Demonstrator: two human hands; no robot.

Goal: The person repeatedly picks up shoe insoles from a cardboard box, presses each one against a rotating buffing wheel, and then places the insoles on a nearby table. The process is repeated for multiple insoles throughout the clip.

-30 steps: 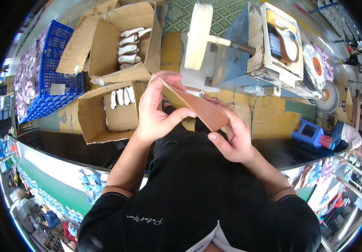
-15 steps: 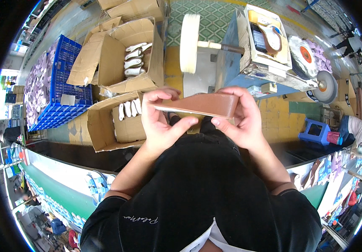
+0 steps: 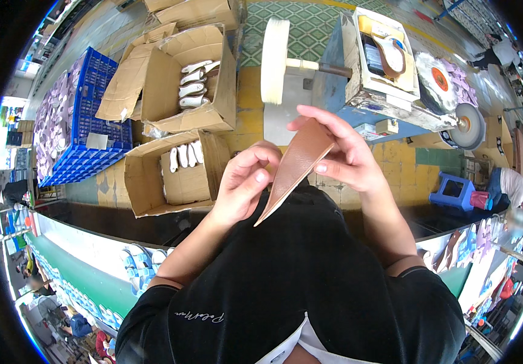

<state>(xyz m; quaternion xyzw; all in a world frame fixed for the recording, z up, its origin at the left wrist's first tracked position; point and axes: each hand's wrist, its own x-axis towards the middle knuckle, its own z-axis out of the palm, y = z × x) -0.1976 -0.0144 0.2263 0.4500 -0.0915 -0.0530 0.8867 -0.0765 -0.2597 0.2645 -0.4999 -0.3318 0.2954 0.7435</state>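
Observation:
A brown wedge shoe sole [image 3: 301, 159] with a pale edge is held up in front of my chest, tilted with its thin end pointing down and left. My right hand [image 3: 349, 155] grips its thick end, thumb on the near edge and fingers along the far side. Close to the left side of the sole, my left hand [image 3: 241, 182] is loosely curled, thumb apart from the fingers, with nothing in its grasp. Whether its fingertips brush the sole is hard to make out.
Cardboard boxes [image 3: 134, 188] holding white-topped soles stand ahead left, beside a blue crate [image 3: 100, 109] of lilac pieces. A white buffing wheel [image 3: 275, 60] juts from a blue machine [image 3: 331, 85]. On that machine sits a white tray [image 3: 407, 91] containing a brown sole. Conveyors with sandals lie behind me.
The sole has turned from nearly level to steeply slanted, its thin end now low. My left hand has let go of the thin end; the right keeps hold.

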